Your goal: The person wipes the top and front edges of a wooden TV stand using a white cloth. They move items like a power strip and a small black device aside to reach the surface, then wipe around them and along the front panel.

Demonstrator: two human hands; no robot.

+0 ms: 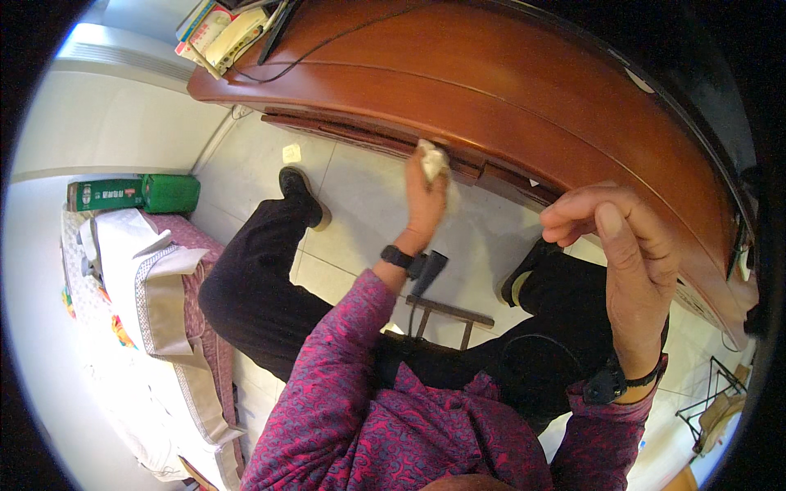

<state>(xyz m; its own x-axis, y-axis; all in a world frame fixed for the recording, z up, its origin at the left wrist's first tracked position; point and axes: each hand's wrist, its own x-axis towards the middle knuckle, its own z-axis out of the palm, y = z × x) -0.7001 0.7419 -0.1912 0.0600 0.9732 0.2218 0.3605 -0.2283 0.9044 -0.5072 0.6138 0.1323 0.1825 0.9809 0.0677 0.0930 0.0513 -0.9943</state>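
Observation:
My left hand (426, 200) is closed around a crumpled whitish cloth (433, 161), close to the lower front edge of a glossy reddish-brown wooden desk (368, 90). Under that edge run brown drawer fronts (344, 135); whether the cloth touches them I cannot tell. My right hand (634, 241) is raised at the right, in front of the desk's edge. Its fingers are loosely bent, the thumb stands apart from them, and nothing shows between them. Both wrists wear dark bands, and a black device (430, 270) with a cable hangs by the left one.
Books and papers (217, 37) stand at the desk's far left, beside a black cable. A dark screen (655, 61) lines its right side. Green boxes (135, 194) and pale cloths lie at the left. A wooden bar frame (450, 311) shows between my legs; a black metal stand (712, 401) is at right.

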